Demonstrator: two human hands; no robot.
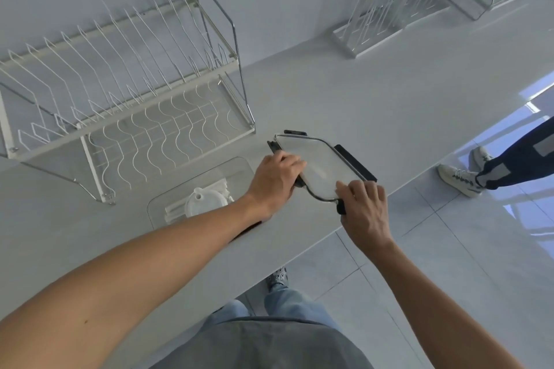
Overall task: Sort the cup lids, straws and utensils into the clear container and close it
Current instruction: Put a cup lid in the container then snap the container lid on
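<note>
while gripped, lid between both hands

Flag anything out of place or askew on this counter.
Nothing spilled or damaged. The container lid, held by left hand and right hand, sits tilted beside the clear container, which is still open with white items inside.

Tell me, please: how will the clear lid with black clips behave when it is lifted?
The lid looks thin and flat, so probably light and fairly stiff. Its black clips stick out and may swing. Both hands, left and right, grip its edges.
</note>
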